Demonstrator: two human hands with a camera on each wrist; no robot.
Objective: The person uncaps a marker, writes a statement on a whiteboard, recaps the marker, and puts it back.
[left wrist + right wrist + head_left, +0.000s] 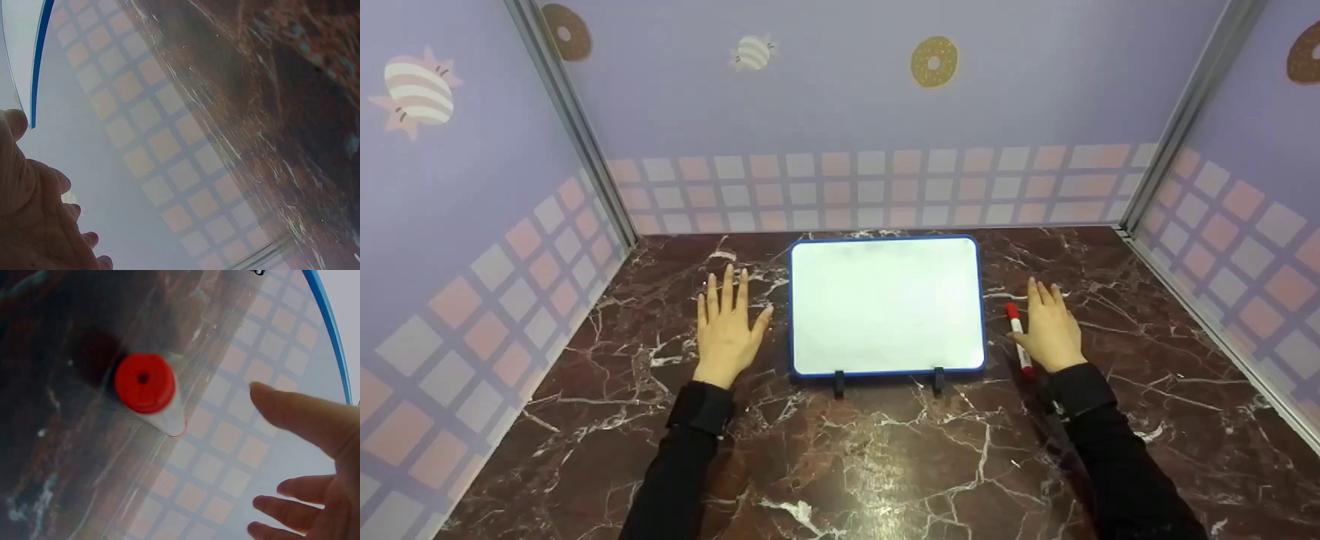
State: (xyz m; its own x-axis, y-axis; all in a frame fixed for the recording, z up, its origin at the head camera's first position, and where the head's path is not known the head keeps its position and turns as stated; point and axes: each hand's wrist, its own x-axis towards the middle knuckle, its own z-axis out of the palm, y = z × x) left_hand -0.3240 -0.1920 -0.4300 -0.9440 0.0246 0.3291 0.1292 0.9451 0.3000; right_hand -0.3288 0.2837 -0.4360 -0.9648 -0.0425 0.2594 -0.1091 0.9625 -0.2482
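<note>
A small whiteboard [887,307] with a blue frame stands on two black feet in the middle of the table. To its left my left hand [727,336] is held palm down with straight, slightly spread fingers and nothing in it. My right hand [1051,330] is on the board's right side, its fingers straight. Beside that hand's thumb lies a marker [1018,337] with a white barrel and red ends. In the right wrist view the marker's red end [145,382] faces the camera, apart from the thumb. The left wrist view shows the board's blue edge [38,67] beyond the left hand.
The dark red marbled table [877,457] is bounded by a lilac back wall [840,112] with a tile pattern. Side panels [472,187] stand left and right, joined by grey metal posts [577,127].
</note>
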